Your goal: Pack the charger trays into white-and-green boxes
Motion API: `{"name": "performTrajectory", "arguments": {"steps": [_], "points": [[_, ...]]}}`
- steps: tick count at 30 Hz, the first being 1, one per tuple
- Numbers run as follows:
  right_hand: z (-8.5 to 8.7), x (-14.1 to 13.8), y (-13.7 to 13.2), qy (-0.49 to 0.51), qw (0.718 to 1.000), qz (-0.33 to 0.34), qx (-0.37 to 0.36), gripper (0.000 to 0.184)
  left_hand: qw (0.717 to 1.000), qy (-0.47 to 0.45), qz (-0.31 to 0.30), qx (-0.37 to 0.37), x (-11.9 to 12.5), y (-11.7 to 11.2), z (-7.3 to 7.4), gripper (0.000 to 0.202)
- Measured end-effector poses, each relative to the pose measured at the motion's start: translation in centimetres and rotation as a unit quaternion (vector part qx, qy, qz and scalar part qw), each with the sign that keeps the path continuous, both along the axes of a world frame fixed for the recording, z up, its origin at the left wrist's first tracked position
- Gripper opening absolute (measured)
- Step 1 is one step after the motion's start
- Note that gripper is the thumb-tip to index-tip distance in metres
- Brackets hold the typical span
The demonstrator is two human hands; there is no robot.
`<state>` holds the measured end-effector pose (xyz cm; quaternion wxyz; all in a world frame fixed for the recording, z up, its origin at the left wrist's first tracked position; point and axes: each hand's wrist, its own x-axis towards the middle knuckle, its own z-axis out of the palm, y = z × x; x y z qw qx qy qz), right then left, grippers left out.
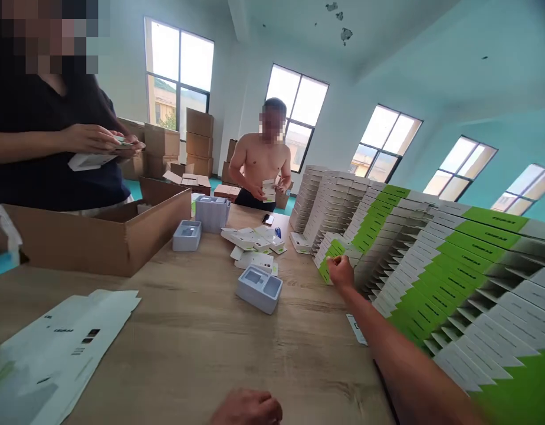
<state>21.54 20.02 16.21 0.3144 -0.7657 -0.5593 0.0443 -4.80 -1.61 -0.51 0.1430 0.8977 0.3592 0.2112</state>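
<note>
My right hand [342, 271] is stretched out to the stacks on the right, its fingers pinched at a green-and-white cardboard box [322, 258] that stands tilted against them. How far the fingers wrap round that box is partly hidden. Low in the picture, my left hand [246, 407] rests on the table [255, 354] with its fingers curled in and nothing visible in them. Between the hands and the far side sits a white inner tray [260, 289] with moulded compartments. Beside my right forearm lies a small printed card [356, 329].
Tall stacks of green-and-white boxes [458, 260] line the right side. Flat cartons [255, 239] lie mid-table, near more white trays [187, 235]. Flat printed sheets [64, 348] and an open brown carton [157, 230] are leftward. Two people [266, 159] stand across, handling boxes.
</note>
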Motion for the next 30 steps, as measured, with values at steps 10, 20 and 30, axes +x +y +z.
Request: {"name": "performTrajectory", "arguments": {"steps": [10,20,30], "points": [[-12.7,-9.2,-21.3,0.138,0.885,0.439,-0.069,0.035,0.993,0.066,0.07,-0.068,-0.8,-2.6,6.0,0.009],[-14.1,-9.1,-21.0,0.108,0.915,0.383,-0.061,0.043,0.769,0.154,0.608,-0.124,-26.2,-6.4,11.7,0.045],[-14.4,-9.1,-21.2,0.096,0.91,0.401,-0.045,0.043,0.664,0.187,0.699,-0.188,-32.8,-6.5,12.1,0.051]]}}
